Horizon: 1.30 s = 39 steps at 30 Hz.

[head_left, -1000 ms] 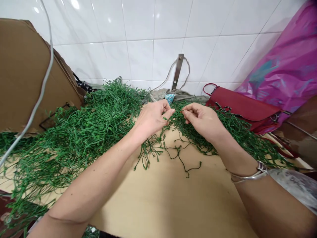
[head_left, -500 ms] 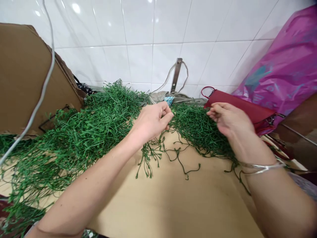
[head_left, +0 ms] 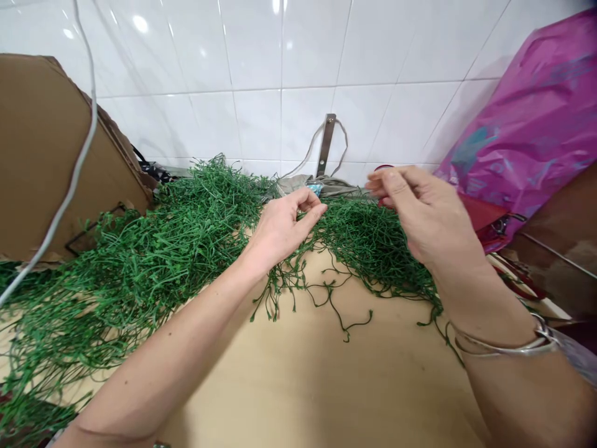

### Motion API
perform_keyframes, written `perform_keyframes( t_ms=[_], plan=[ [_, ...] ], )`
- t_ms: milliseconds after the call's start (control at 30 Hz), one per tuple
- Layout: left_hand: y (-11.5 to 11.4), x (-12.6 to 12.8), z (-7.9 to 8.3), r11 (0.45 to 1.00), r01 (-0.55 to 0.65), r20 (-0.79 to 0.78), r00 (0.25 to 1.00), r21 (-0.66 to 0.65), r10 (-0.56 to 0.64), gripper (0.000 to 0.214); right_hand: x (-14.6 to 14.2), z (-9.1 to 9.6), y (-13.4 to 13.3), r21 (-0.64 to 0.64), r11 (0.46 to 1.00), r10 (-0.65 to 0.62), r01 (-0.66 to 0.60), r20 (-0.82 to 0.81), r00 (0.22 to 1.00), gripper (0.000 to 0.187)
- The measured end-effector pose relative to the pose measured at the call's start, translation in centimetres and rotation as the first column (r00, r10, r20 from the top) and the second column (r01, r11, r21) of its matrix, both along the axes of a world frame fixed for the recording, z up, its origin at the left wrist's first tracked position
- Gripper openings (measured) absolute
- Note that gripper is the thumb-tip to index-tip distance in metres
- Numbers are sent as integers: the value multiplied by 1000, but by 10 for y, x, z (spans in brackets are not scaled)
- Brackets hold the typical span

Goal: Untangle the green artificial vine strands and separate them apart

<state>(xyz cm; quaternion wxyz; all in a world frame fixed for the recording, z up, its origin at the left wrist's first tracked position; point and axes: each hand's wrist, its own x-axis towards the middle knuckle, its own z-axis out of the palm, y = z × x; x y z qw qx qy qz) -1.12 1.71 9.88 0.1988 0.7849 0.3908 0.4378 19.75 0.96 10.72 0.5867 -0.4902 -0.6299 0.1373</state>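
My left hand (head_left: 286, 227) is held over the middle of the table, its thumb and forefinger curled until the tips nearly meet. Anything between them is too small to make out. My right hand (head_left: 426, 208), with silver bangles on the wrist, is raised at the right, fingers bent together toward the thumb; what they may hold is hidden. Beyond and left of my left hand spreads a large heap of green, thin branching stems (head_left: 186, 230), like artificial plant pieces. A darker green heap of stems (head_left: 377, 242) lies below my right hand. Loose stems (head_left: 342, 317) lie in front.
The wooden tabletop (head_left: 280, 379) meets a white tiled wall (head_left: 256, 56). A cardboard box (head_left: 41, 155) and a hanging white cable (head_left: 69, 186) are on the left. A red bag (head_left: 482, 214) and a pink plastic bag (head_left: 527, 118) stand at right. A metal bracket (head_left: 326, 143) is on the wall.
My right hand has moved up and to the left, closer to my left hand, and now covers much of the red bag. My left finger and thumb have loosened slightly.
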Motion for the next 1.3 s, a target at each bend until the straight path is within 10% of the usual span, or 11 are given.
perform_keyframes(
  t_ms=[133,367,533,733,1300],
  plan=[
    [-2,-1,3,999,44,-6,999,-30,-45,21,-14,-8,-1,-202,931,279,-305,-148,949,30],
    [7,-9,5,907,272,0,958,-320,-287,10,-7,-3,3,-76,958,243,-277,-300,923,23],
    [10,-6,3,897,290,150,956,-335,-253,8,-8,-1,3,-133,855,357,-501,-550,755,32],
    [9,-5,3,902,289,191,953,-322,-237,7,-17,-13,1,-353,732,371,-582,-510,776,39],
    [13,-10,4,943,231,107,972,-240,-210,13,-29,-23,0,-331,776,376,-537,-442,815,34]
  ],
)
